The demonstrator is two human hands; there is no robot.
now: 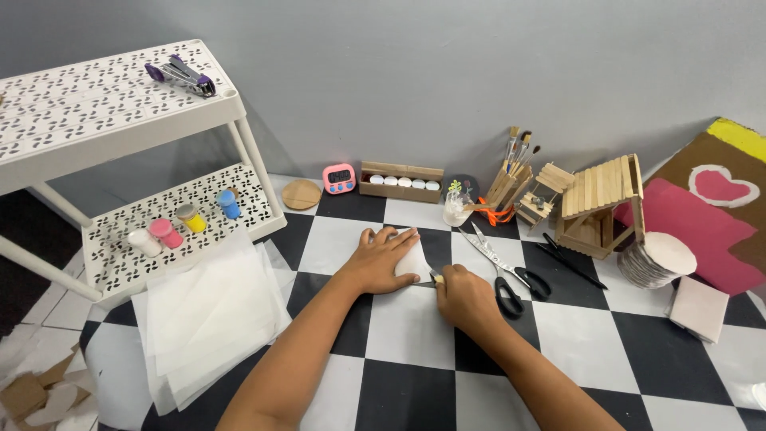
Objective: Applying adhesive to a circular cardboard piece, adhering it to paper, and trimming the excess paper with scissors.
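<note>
Pressing paper on a checkered floor

The left hand [381,259] lies flat, fingers spread, on a white paper piece [415,259]; the right hand [465,298], closed around a small tool [435,278], touches its near edge. Black-and-white tiles [407,331] meet a grey wall [447,72]; a white shelf rack [120,120] stands left.

1. Evenly and softly lit, bright enough throughout, no glare on the checkered floor [415,335].
2. Soft shadows cast on the grey wall [447,72] behind the white shelf [120,120] and beneath its tiers.
3. Sharp across the centre; slightly soft around the cardboard scraps [32,395] at lower left.
4. Mildly stretched and bowed toward the edges, wide-angle style.
</note>
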